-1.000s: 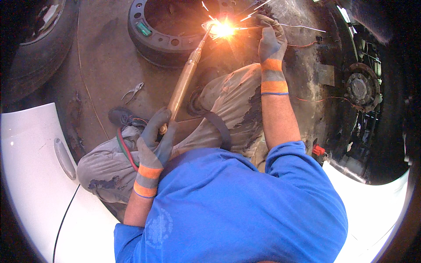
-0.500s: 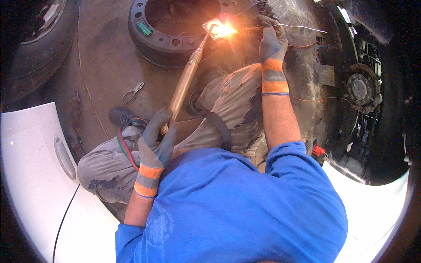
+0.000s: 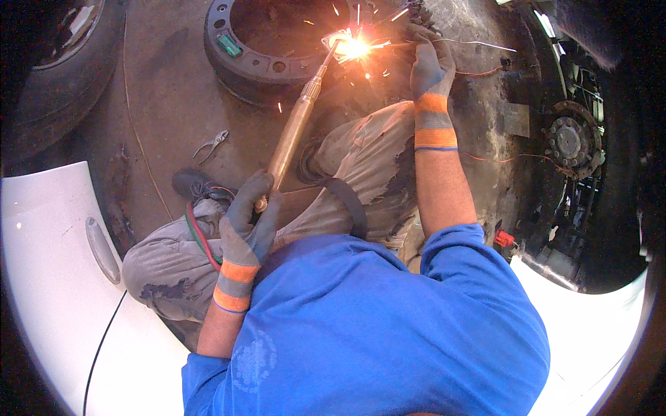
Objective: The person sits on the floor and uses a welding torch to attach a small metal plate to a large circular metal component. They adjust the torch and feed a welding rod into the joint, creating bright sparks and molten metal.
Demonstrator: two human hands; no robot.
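Note:
My gloved left hand (image 3: 246, 218) is closed round the handle of a long brass gas torch (image 3: 293, 139). Red and green hoses (image 3: 201, 239) run beside that wrist. At the torch's tip a bright flame (image 3: 356, 48) plays on a small metal plate (image 3: 333, 37), throwing sparks; glare hides the heated spot. To the right of the flame, my gloved right hand (image 3: 429, 66) is closed on a thin metal rod (image 3: 482, 44), whose free end sticks out to the right. Below the plate lies a heavy dark metal ring, like a brake drum (image 3: 239, 80).
Pliers (image 3: 211, 145) lie on the floor left of the torch. A green object (image 3: 228, 46) sits on the drum's rim. A large tyre (image 3: 62, 107) is at far left, a wheel hub (image 3: 570, 141) at right. White curved panels (image 3: 52, 256) flank me.
More sparks now fly from the flame, upward and around it. Both hands, the torch and the rod stay almost in place.

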